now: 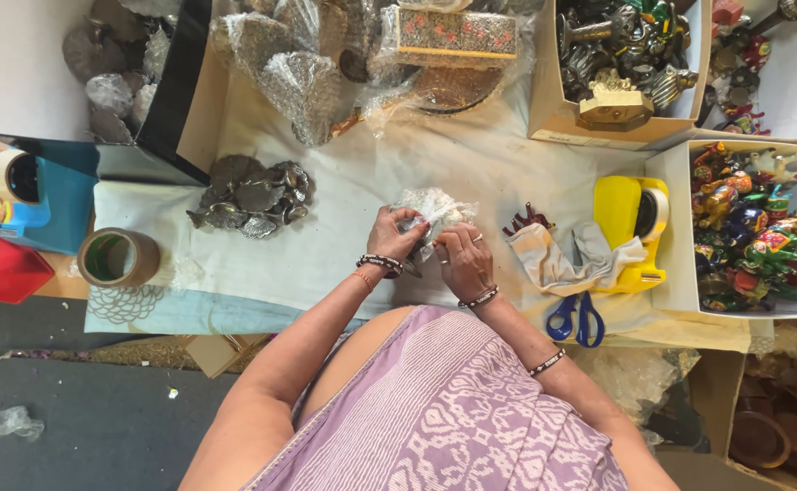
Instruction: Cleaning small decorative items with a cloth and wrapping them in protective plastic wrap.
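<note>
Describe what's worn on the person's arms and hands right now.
Both arms are bare below a lilac, white-patterned garment. The left hand has a dark beaded bracelet and a thin orange band at the wrist. The right hand wears a ring, a beaded wrist bracelet and another on the forearm.

Bright, even daylight fills the view, strongest on the pale cloth [471,173] over the surface, which looks nearly washed out at its centre. Shadows are soft and short; a faint one lies under the left hand [393,238] and right hand [465,262]. Small glints of glare sit on the clear wrap [435,207] between them and on the yellow tape dispenser [630,227]. The floor [80,418] at lower left is darker. Focus is fairly sharp at the middle, softer toward the corners, where straight box edges bend slightly.
</note>
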